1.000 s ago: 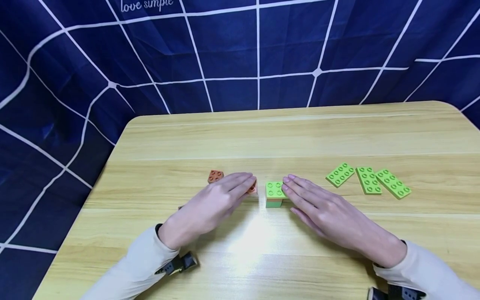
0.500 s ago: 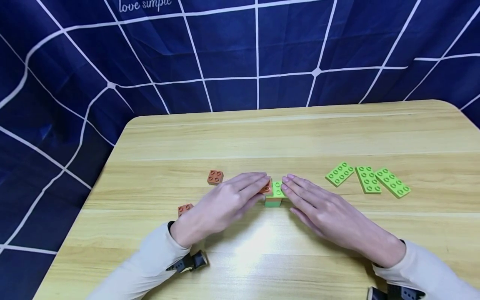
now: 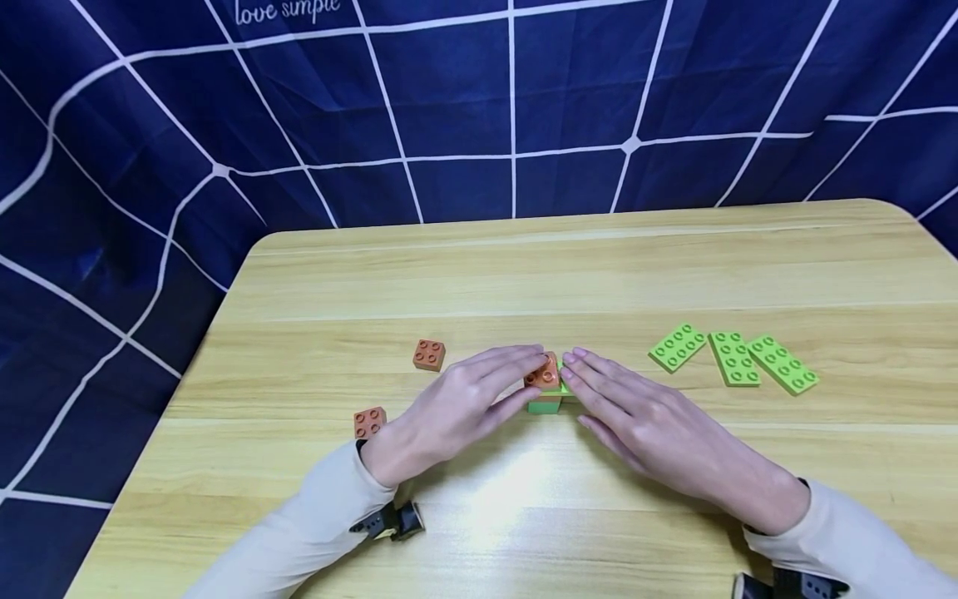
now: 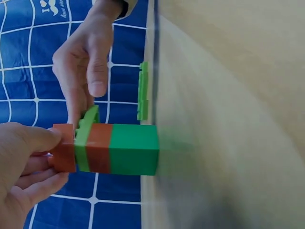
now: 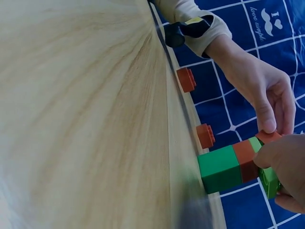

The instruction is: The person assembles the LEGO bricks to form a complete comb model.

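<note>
While the orange brick point(image 4: 64, 150) is at the left end of the lime plate point(image 4: 84, 145), near centre of the head view, I can't tell if it has caught the plate's studs. Below the plate: mid-stack brick point(image 4: 98, 148), then green block point(image 4: 134, 149) standing on the table point(image 3: 524, 283).

To seat it well, I'd square the brick to the plate, find the studs by feel, then press straight down over the green block, evenly. Likely failure: one edge catches and the plate tips.

My left hand point(image 3: 460, 399) pinches the orange brick, thumb one side, fingers the other, opened just to its width. My right hand point(image 3: 636, 420) looks nearly closed on the plate's right end (nothing visible under that overhang, so it should brace, not lift).

Vs a second ago, head view: brick was left of the plate, clear of it; now it covers the left end. Left hand shifted right with it, exposing the lower loose orange brick point(image 3: 370, 422), lower left of centre. Right hand about where it was. Unchanged: upper loose orange brick point(image 3: 429, 355) left of centre, three loose lime plates point(image 3: 735, 359) at right, blue cloth point(image 3: 460, 108) across the top.
</note>
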Action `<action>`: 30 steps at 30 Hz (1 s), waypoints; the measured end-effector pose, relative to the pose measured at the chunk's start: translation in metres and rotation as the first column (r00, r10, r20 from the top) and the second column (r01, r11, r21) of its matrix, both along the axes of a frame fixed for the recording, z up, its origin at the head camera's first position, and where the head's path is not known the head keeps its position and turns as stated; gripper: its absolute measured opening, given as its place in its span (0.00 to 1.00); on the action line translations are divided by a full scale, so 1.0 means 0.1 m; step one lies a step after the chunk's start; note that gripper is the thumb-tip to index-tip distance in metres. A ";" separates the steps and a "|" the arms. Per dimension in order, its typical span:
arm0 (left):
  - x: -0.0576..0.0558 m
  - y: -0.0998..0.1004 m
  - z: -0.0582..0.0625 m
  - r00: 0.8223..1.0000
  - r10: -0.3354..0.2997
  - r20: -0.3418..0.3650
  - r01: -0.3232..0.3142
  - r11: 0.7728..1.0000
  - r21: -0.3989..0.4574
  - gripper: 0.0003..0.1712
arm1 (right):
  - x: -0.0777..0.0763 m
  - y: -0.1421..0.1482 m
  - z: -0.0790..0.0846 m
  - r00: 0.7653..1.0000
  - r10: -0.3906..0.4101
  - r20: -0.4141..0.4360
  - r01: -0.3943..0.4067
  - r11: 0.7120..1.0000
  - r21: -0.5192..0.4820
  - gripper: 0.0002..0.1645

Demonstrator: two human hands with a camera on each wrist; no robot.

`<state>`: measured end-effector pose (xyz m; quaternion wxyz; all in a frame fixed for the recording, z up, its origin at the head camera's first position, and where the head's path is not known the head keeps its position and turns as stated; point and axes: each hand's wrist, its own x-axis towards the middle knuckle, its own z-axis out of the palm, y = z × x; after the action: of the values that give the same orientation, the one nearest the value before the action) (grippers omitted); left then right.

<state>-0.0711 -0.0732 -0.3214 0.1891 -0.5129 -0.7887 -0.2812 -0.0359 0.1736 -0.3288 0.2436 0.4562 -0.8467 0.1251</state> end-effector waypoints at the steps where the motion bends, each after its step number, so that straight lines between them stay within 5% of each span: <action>1: -0.01 0.00 -0.01 1.000 -0.005 -0.002 0.005 1.000 0.016 0.20 | 0.00 0.00 0.00 1.000 0.000 0.005 0.000 1.000 -0.001 0.32; 6: -0.03 0.01 -0.05 0.999 -0.027 -0.031 0.029 0.998 0.061 0.15 | 0.00 0.00 0.02 1.000 0.004 0.015 -0.003 1.000 -0.018 0.31; 14: -0.04 0.02 -0.05 0.986 -0.017 -0.167 0.020 1.000 0.013 0.15 | -0.01 0.01 0.05 0.999 0.005 0.051 -0.002 0.999 -0.049 0.31; 30: -0.05 -0.04 -0.08 0.990 -0.055 -0.130 0.053 0.998 -0.022 0.21 | -0.01 -0.10 0.11 0.999 0.045 0.024 -0.044 0.997 -0.060 0.29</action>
<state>-0.0757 -0.0773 -0.3289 0.2277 -0.5531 -0.7631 -0.2446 -0.0365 0.1640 -0.3173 0.2432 0.4659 -0.8353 0.1615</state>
